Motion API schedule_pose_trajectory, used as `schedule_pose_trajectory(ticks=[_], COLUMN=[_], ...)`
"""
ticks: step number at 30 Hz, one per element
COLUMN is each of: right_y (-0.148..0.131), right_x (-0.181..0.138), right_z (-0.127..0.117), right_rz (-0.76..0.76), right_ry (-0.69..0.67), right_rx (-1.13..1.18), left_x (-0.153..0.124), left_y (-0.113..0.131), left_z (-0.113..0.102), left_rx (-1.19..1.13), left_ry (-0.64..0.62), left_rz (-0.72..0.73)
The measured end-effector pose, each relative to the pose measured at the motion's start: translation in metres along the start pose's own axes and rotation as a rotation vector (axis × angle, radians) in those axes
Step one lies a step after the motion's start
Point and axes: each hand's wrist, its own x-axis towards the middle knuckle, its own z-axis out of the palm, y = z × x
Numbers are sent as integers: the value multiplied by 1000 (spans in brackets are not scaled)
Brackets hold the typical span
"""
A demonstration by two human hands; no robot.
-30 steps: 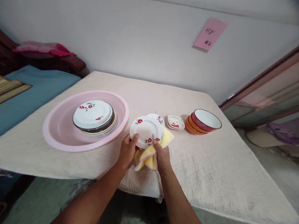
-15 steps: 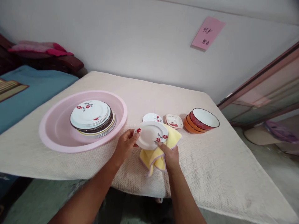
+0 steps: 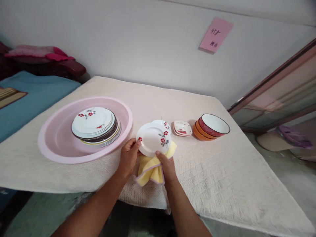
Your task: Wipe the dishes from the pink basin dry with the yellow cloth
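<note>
My left hand grips the left rim of a small white plate with red flowers, held tilted above the table. My right hand is closed on a yellow cloth bunched under the plate's near edge. Just behind lies another small flowered plate on the table. A pink basin at the left holds a stack of plates.
A small square dish and stacked orange and red bowls sit to the right on the cream tablecloth. A white wall with a pink note stands behind. A blue bed lies left; a framed glass panel leans at right.
The plate has turned in my hands, its flower marks shifting round the rim. Both hands and the cloth moved slightly left and nearer to me.
</note>
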Motion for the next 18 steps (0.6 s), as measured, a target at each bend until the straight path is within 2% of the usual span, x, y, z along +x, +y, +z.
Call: schedule_pose_trajectory(ticks=[4,7,11,14,18], right_y=[-20,-28,-25,-21,-19], right_x=[6,12,12,8,4], right_z=[-11,-23,-30,-26,-17], right_rz=[-105,-169,-97,-33,-9], right_ry=[125,156,69,8,-4], right_rx=[-10,-1,-40,-76,-60], left_x=[-5,-5,3,6,1], left_y=[-5,-12,-9,0,4], left_z=[0,-5,-14,-18,-16], left_rx=[122,206,216,232,278], left_ry=[-243,-401,-324,-270,-192], left_rz=[-113,-209,-101,-3,74])
